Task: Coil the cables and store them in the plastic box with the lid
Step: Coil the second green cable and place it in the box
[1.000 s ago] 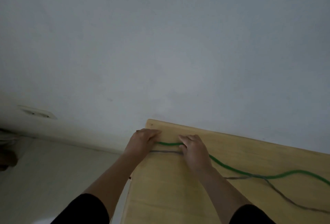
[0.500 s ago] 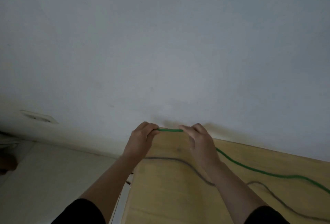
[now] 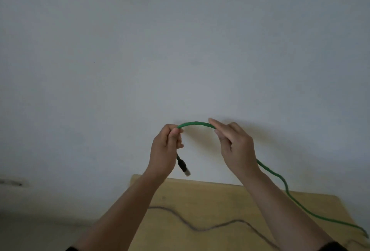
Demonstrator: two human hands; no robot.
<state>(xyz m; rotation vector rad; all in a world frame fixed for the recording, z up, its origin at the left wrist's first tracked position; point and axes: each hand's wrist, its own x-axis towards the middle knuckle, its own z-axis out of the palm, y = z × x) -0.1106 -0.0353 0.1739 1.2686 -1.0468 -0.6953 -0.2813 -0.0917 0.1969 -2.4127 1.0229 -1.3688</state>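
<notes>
Green cable (image 3: 197, 123) now raised clear of the worktop (image 3: 210, 198), where it lay a second ago: left hand (image 3: 165, 150) pinching it near the dangling plug (image 3: 183, 167), right hand (image 3: 234, 148) pinching further along, short arch between. Coiling judged barely begun. Grey cable (image 3: 200, 228) left flat below; plastic box out of view, green tail cut off.
</notes>
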